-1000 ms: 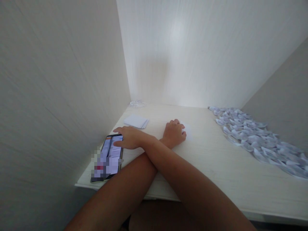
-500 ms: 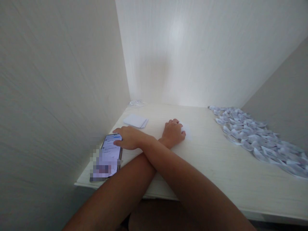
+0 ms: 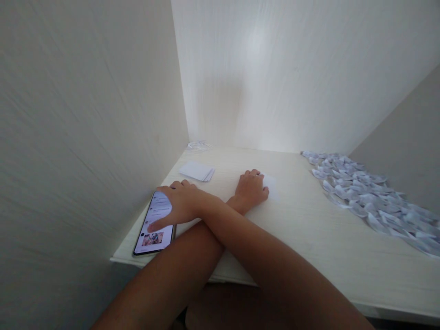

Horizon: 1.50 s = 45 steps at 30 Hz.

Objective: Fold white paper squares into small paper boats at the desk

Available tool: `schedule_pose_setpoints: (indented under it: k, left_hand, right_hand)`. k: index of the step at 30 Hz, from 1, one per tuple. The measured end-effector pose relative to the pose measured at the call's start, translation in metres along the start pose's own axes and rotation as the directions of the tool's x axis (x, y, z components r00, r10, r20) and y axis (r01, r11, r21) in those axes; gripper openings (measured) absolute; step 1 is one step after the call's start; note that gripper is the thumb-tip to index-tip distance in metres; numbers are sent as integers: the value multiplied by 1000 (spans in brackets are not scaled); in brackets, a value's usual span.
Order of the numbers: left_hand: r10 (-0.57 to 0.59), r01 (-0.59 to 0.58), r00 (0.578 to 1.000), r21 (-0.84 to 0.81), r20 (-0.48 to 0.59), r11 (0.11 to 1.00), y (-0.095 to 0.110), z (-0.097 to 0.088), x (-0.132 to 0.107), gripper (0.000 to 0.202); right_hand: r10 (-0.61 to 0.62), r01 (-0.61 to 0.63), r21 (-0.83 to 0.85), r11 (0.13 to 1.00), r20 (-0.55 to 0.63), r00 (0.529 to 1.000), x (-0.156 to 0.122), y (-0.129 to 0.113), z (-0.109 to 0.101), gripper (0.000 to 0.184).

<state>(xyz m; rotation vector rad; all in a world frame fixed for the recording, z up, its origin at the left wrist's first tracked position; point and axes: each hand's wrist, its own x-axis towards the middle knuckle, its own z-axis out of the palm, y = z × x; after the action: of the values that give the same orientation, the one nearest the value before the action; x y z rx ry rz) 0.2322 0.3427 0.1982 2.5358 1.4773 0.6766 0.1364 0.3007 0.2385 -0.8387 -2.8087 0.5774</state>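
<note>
My forearms cross over the table, the right one on top. My right hand [image 3: 184, 201] spreads over the phone [image 3: 161, 211], thumb stretched down to the lit screen and the other fingers near its upper end. The screen shows lines of text and a small picture. On the other side, my left hand [image 3: 252, 188] rests palm down at the left edge of a white sheet of paper [image 3: 271, 187]. Its fingers are bent, with the thumb apart from them; part of the sheet is hidden beneath. A small stack of white paper [image 3: 196, 171] lies beyond my right hand.
A long heap of folded white paper pieces [image 3: 364, 197] runs along the table's right side. Several thin paper scraps [image 3: 198, 145] lie in the far left corner. Pale panels [image 3: 137, 91] wall in the table [image 3: 292, 247] at left, back and right.
My right thumb has moved down the phone screen, away from the fingers, and the text on the screen has shifted. My left hand stays on the paper. The view has shifted slightly.
</note>
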Motion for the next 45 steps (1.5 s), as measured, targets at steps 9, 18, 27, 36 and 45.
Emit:
schedule_pose_setpoints:
  k: [9, 18, 27, 36, 45]
  left_hand:
    - [2, -2, 1000, -18, 1, 1000, 1, -2, -2, 35]
    - [-2, 2, 1000, -21, -7, 1000, 1, -3, -1, 37]
    - [-2, 2, 1000, -19, -3, 1000, 2, -5, -3, 35]
    - [-12, 11, 1000, -27, -15, 1000, 3, -4, -3, 37]
    - [-13, 13, 1000, -31, -14, 999, 2, -4, -3, 35]
  right_hand:
    - [61, -61, -8, 998, 11, 998, 6, 4, 1, 88]
    - [-84, 81, -97, 992, -21, 996, 13, 18, -3, 35]
    - [-89, 90, -80, 993, 14, 996, 12, 21, -5, 41]
    - [65, -73, 65, 995, 112, 992, -7, -21, 3, 134]
    - [62, -63, 19, 998, 52, 997, 4, -5, 1, 86]
